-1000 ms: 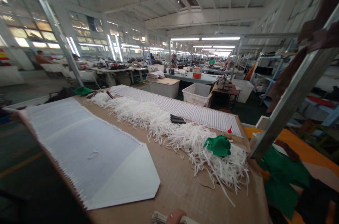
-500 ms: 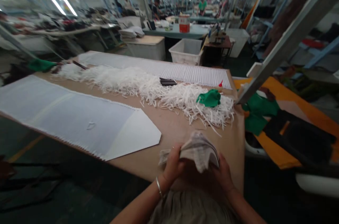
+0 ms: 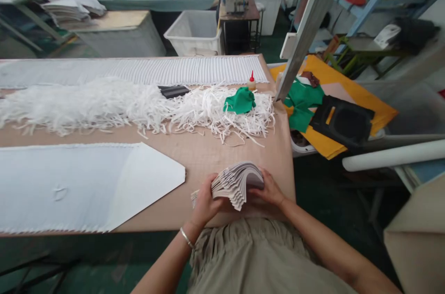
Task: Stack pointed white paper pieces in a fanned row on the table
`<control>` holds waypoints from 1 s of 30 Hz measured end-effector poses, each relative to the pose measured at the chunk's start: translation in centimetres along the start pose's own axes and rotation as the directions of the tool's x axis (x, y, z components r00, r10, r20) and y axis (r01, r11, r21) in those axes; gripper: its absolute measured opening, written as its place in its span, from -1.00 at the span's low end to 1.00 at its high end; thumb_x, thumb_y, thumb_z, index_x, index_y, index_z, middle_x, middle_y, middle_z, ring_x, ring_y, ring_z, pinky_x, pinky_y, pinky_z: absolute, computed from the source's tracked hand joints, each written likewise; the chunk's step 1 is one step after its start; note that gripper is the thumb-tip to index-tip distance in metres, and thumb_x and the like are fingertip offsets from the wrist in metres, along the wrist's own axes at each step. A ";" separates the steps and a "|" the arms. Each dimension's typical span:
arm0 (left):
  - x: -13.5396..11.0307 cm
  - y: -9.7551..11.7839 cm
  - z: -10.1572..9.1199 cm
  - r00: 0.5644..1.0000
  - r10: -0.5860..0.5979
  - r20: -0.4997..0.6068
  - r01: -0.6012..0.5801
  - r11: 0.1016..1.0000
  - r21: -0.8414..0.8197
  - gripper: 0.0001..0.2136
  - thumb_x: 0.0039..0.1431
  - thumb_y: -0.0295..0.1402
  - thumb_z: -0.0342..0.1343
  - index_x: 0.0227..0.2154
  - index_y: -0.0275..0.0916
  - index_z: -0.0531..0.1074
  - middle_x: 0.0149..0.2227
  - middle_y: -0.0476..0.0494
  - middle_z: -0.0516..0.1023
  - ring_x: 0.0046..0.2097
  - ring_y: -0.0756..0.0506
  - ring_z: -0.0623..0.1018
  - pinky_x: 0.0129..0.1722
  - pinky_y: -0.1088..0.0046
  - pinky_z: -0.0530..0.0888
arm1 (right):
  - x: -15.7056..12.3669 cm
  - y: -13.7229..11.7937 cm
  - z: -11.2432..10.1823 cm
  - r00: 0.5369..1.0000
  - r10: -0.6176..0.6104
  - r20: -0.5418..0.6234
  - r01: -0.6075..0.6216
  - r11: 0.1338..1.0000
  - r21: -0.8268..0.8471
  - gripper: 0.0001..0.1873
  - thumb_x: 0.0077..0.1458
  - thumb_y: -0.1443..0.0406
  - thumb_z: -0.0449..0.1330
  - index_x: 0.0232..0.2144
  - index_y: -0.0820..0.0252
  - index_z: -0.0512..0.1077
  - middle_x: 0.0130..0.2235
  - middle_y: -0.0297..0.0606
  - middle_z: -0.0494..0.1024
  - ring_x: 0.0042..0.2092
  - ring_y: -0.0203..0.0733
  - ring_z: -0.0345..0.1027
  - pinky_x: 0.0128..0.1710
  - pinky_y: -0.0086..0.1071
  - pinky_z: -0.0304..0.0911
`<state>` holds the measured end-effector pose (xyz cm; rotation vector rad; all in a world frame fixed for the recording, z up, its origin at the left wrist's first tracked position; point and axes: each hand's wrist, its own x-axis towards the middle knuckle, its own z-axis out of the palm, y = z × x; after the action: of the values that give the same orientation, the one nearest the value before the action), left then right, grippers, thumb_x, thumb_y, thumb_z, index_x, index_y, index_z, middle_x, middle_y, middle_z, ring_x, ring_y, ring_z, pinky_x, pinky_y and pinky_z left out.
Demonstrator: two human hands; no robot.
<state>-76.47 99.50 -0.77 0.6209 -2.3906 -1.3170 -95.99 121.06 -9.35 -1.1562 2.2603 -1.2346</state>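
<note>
Head camera, and we're looking straight down on two busy hands! Our left hand (image 3: pixel 206 200) is closed around one side of a stack of pale layers (image 3: pixel 236 182), thumb on the near face, with a bit of the stack poking out beyond the fingers. Our right hand (image 3: pixel 270 188) pinches the opposite end, and between the two hands the whole stack arches upward, its edges fanned out in steps. What a bend!

We have it over the near edge of a brown-covered table (image 3: pixel 205 152), right in front of our waist. Just left of our left hand lies a white panel (image 3: pixel 146 175), its angled tip pointing our way. Beyond both hands, a shaggy heap of white strips (image 3: pixel 132 104) runs off to the left, with a green cloth (image 3: pixel 240 101) on top and a red-tipped bottle (image 3: pixel 251 83) just behind it. Farther out, a ribbed white length (image 3: pixel 208 69) lines the far edge. And well off to the right of our right hand, there's orange fabric (image 3: pixel 380 112) under a black piece (image 3: pixel 342 120)!
</note>
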 end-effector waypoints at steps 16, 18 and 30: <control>2.9 0.1 -0.3 0.997 0.006 -0.080 -0.008 1.000 -0.018 -0.52 -0.04 -0.19 0.28 -0.06 -0.25 0.35 -0.15 -0.17 0.53 -0.12 -0.20 0.54 -0.05 0.17 0.50 | 1.1 -0.6 -0.8 0.999 -0.050 -0.006 0.049 0.998 -0.043 -0.54 0.02 0.10 0.32 -0.09 0.15 0.34 -0.13 -0.11 0.48 -0.07 0.01 0.38 -0.05 -0.12 0.35; 3.0 -0.3 0.0 0.999 -0.001 -0.038 0.000 1.000 -0.024 -0.59 0.00 -0.20 0.25 -0.09 -0.23 0.36 -0.17 -0.16 0.53 -0.14 -0.18 0.54 -0.07 0.21 0.50 | 1.4 -0.3 -0.6 0.997 -0.072 0.020 0.073 0.997 -0.023 -0.65 0.07 0.16 0.27 -0.12 0.15 0.36 -0.15 -0.11 0.48 -0.07 0.00 0.38 -0.03 -0.11 0.36; 2.0 -1.3 -0.2 0.999 0.044 -0.008 -0.043 0.998 0.050 -0.60 -0.03 -0.31 0.26 -0.11 -0.25 0.36 -0.13 -0.21 0.51 -0.11 -0.18 0.51 -0.08 0.29 0.44 | 0.6 -1.5 -0.1 0.997 -0.075 0.021 0.074 0.997 0.016 -0.61 0.08 0.24 0.21 -0.02 0.14 0.33 -0.08 -0.10 0.51 -0.02 0.01 0.42 0.00 -0.11 0.39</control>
<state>-77.77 97.72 -1.63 0.5842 -2.4227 -1.2374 -95.70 120.19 -8.00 -1.2526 2.2067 -1.2593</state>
